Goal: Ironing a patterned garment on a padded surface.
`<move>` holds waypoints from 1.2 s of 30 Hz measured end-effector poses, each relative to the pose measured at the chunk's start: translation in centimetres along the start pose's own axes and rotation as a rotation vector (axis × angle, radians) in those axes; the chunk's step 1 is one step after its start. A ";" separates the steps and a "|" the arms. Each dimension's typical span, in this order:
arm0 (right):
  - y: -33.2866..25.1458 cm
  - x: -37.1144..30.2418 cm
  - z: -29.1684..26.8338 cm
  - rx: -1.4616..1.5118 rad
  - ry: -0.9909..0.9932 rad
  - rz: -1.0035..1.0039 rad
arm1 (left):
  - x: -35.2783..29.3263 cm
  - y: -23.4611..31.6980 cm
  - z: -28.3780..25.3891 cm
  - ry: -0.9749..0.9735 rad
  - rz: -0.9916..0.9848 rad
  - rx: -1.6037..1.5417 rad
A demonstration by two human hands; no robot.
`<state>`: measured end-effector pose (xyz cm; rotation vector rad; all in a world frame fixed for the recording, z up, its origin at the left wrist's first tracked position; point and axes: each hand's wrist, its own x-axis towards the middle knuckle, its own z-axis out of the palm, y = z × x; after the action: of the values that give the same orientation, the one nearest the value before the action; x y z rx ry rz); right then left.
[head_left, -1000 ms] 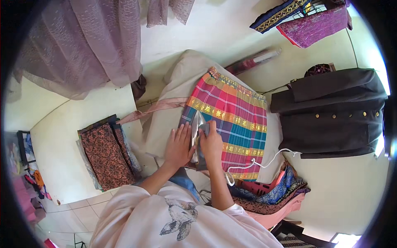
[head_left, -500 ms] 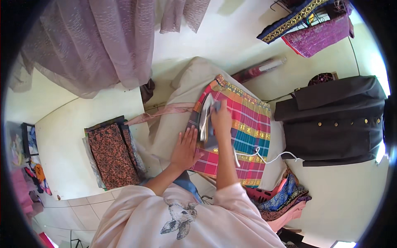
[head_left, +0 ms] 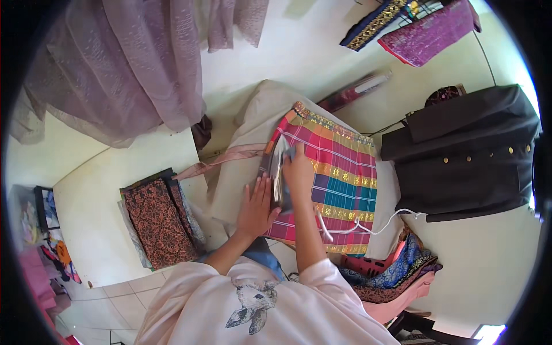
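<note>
Iron [head_left: 278, 183]: on the plaid cloth [head_left: 344, 152], slid toward twelve since a second ago; we apparently press higher.
Right hand [head_left: 298, 172]: our grip clasps the iron's handle.
Left hand [head_left: 257, 208]: spread, at eight o'clock.

Plaid cloth [head_left: 342, 155]: blocks of red, pink, teal and purple; mustard bands with gold star-like flowers; thin white lines crossing. Iron [head_left: 278, 183]: shiny silver tone, dark grey upper part. Cord [head_left: 325, 227]: white. Cover [head_left: 256, 112]: plain beige. Strap [head_left: 238, 153]: dusty pink. Folded cloth [head_left: 158, 221]: black and rust, dense floral. Desk [head_left: 89, 201]: off-white. Curtain [head_left: 126, 63]: greyish mauve, fine paler marks. Jacket [head_left: 460, 178]: near-black, gold-coloured buttons. Purple cloth [head_left: 428, 35]: mottled paler, red edge. Navy cloth [head_left: 374, 24]: gold patterned band. Blue cloth [head_left: 397, 273]: paler figuring throughout. Shirt [head_left: 198, 313]: pale pink, grey-and-black animal head print.
</note>
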<state>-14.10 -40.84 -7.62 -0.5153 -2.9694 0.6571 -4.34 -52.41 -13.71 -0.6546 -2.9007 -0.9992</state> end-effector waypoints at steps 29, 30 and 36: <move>7.3 5.4 -3.3 -0.061 0.084 -0.051 | 0.3 1.5 1.8 0.002 -0.084 0.255; 6.9 6.4 -3.2 -0.043 0.069 -0.097 | 0.2 1.7 1.7 -0.014 -0.101 0.300; 10.1 3.4 -4.9 -0.030 -0.048 -0.233 | 1.4 5.8 4.6 -0.068 -0.215 0.473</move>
<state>-13.59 -29.15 -7.49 -0.1517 -3.0214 0.6105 -2.78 -45.10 -13.79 -0.3605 -3.1376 -0.2690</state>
